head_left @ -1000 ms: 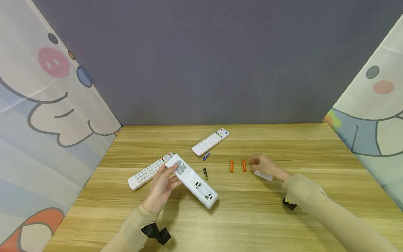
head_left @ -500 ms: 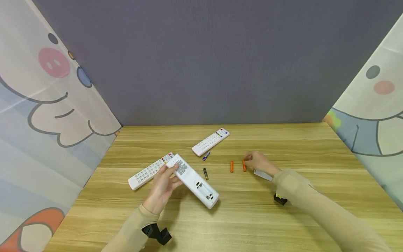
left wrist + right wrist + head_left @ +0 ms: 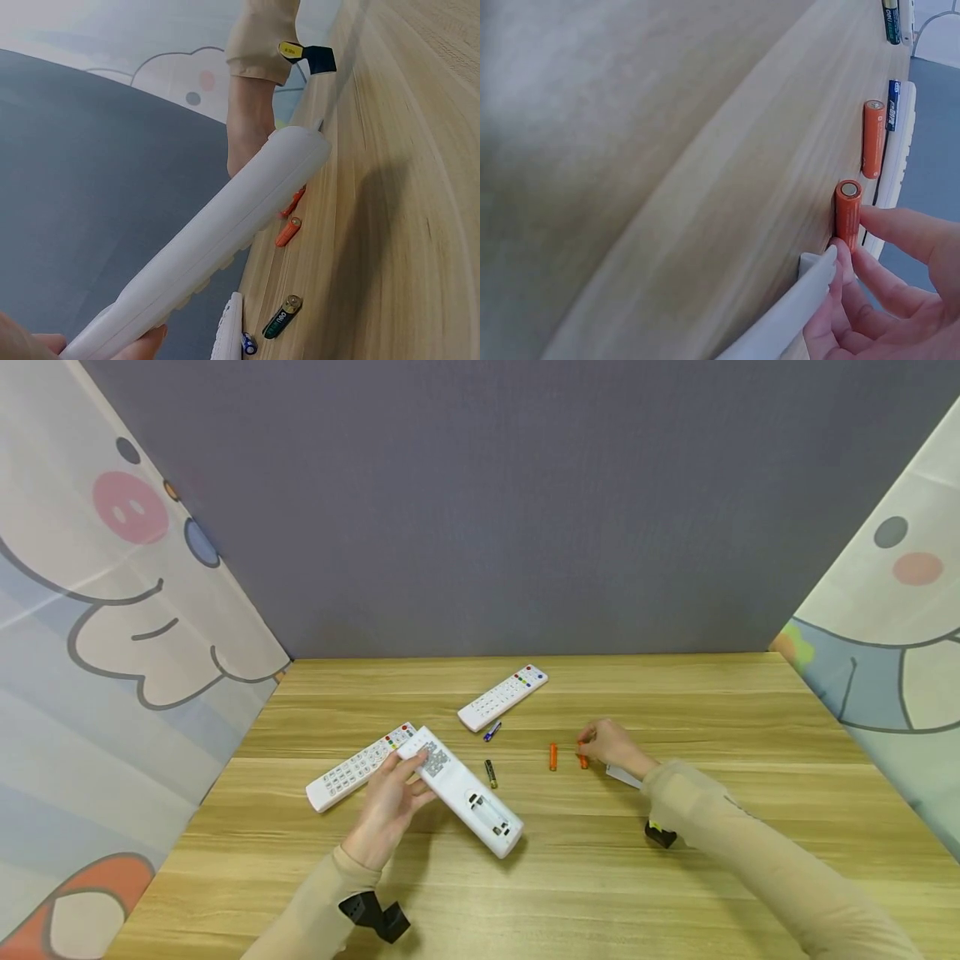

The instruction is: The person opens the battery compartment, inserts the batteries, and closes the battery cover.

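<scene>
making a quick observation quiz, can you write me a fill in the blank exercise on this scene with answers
1. The left hand holds a remote control whose casing is coloured ____.
2. The right hand touches a battery coloured ____.
3. Counting that one and the blue battery, ____ loose batteries are visible in all.
4. A detached battery cover lies nearer to the ____ hand.

Missing words: white; orange; four; right

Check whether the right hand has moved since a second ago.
Yes: in the head view, the right hand has shifted left, closer to the leftmost orange battery.
</scene>
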Tool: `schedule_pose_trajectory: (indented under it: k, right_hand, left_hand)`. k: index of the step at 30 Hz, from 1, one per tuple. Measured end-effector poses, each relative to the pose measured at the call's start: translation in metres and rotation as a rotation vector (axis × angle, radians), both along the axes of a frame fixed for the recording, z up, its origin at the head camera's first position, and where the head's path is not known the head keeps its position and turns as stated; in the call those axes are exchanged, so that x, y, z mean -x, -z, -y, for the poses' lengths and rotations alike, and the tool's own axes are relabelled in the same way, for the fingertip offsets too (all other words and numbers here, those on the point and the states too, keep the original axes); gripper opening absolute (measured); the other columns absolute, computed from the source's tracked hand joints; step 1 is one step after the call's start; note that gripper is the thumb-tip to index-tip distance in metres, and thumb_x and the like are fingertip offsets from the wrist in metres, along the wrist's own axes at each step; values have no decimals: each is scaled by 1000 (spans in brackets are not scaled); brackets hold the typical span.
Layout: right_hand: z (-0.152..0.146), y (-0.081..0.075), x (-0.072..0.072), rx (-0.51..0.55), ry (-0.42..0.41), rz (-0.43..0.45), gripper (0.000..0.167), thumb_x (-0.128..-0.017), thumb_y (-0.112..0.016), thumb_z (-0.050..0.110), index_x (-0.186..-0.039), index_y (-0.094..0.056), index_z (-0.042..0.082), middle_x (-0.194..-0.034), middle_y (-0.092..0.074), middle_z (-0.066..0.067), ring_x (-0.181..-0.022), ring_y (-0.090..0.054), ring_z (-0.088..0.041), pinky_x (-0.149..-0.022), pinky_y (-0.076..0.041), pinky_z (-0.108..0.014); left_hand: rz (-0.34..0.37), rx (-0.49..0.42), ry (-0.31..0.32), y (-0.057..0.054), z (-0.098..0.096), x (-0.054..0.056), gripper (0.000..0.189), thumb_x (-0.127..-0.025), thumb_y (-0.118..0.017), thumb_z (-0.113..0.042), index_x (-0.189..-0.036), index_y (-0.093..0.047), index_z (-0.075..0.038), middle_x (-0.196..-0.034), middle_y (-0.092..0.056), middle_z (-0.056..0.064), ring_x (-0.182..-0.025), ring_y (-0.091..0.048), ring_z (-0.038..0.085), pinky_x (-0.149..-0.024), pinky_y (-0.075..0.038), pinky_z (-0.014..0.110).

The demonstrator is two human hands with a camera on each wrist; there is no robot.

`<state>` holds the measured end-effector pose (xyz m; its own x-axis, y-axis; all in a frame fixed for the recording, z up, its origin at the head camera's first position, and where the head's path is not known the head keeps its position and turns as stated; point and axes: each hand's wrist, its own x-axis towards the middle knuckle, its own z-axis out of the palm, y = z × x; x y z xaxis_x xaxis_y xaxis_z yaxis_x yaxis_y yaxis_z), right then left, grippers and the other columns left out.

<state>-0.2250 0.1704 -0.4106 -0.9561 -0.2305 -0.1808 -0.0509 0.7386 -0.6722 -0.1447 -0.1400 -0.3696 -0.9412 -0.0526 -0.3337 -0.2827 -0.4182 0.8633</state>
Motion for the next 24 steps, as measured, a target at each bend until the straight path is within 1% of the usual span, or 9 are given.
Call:
schedule_pose_trajectory:
  k: [3, 8, 13, 16, 21, 24]
  right_hand:
    - [1, 1, 1, -13, 16, -5, 25, -78, -61, 6, -98, -59, -10, -85, -60, -15, -66, -51, -17, -52, -44, -23]
    - [4, 4, 0, -23, 29, -26, 24, -77, -61, 5, -96, -60, -9, -92, -61, -20, -69, -53, -17, -53, -45, -23]
    - [5, 6, 1, -27, 42, -43, 24, -75, -61, 3, -96, -60, -8, -96, -60, -22, -56, -45, -12, -47, -39, -21]
    - [6, 7, 1, -19, 48, -39, 25, -74, -61, 3, -97, -60, -8, -93, -61, -20, -52, -42, -10, -46, -37, -20]
    - [5, 6, -1, 21, 32, -35, 26, -73, -58, 2, -98, -59, -8, -79, -62, -12, -54, -45, -11, -46, -38, -21]
    - [3, 7, -1, 29, 17, -57, 25, -75, -58, 2, -98, -60, -6, -76, -61, -8, -56, -47, -11, -45, -39, -22]
  left_hand:
    - [0, -6, -4, 0, 0, 0, 35, -90, -46, -7, -123, -38, -4, -100, -52, 6, -81, -61, 21, -82, -49, 41]
    - [0, -14, -6, 1, 1, 0, 38, -90, -45, -6, -126, -35, -3, -100, -53, 6, -81, -61, 20, -82, -49, 41]
    - [-3, -17, -3, 2, 0, 0, 38, -90, -45, -6, -126, -35, -3, -98, -54, 5, -82, -61, 20, -82, -49, 41]
    - [-6, -16, -3, 2, 0, 0, 38, -90, -44, -6, -127, -35, -2, -98, -54, 5, -82, -61, 21, -83, -48, 43]
    - [-13, -16, -7, 2, -1, 0, 40, -90, -46, -6, -128, -33, 0, -100, -53, 6, -85, -60, 22, -87, -44, 47]
    - [-19, -17, -9, 3, -1, 0, 37, -89, -48, -6, -124, -35, -1, -97, -55, 5, -84, -60, 22, -84, -47, 45]
